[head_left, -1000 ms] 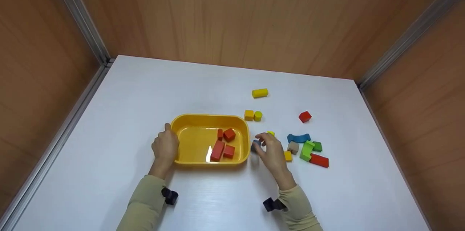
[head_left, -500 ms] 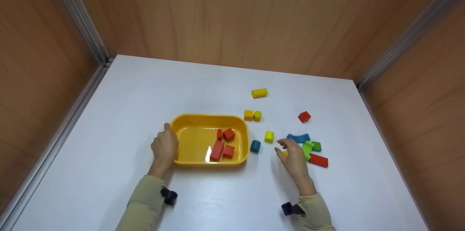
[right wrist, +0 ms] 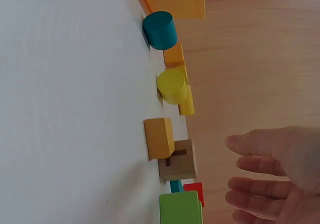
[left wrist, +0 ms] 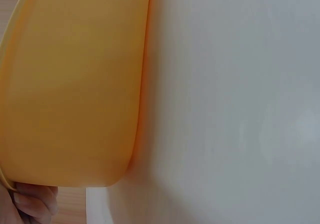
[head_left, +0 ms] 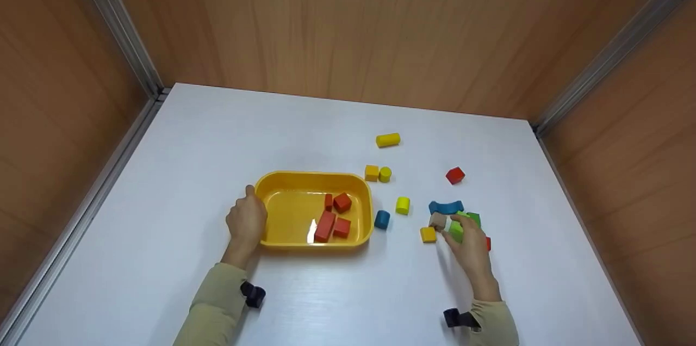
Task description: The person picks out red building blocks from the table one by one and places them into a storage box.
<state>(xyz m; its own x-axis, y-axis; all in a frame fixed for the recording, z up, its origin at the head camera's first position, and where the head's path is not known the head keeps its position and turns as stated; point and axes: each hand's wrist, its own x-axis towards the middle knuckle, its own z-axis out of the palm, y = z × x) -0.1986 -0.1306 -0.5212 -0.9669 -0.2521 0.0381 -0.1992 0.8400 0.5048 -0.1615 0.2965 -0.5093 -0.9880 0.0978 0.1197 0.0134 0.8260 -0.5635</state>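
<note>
Left hand grips the tray at nine o'clock; right hand, thumb and fingers apart, hovers over green block toward three o'clock

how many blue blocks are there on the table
2. One, a blue cylinder, sits just right of the shiny yellow rectangular tray; the other, a blue curved block, lies just beyond the right hand. More could be hidden behind that hand.

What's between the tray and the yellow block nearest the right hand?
The blue cylinder, close beside the tray, then bare table, in the head view.
</note>
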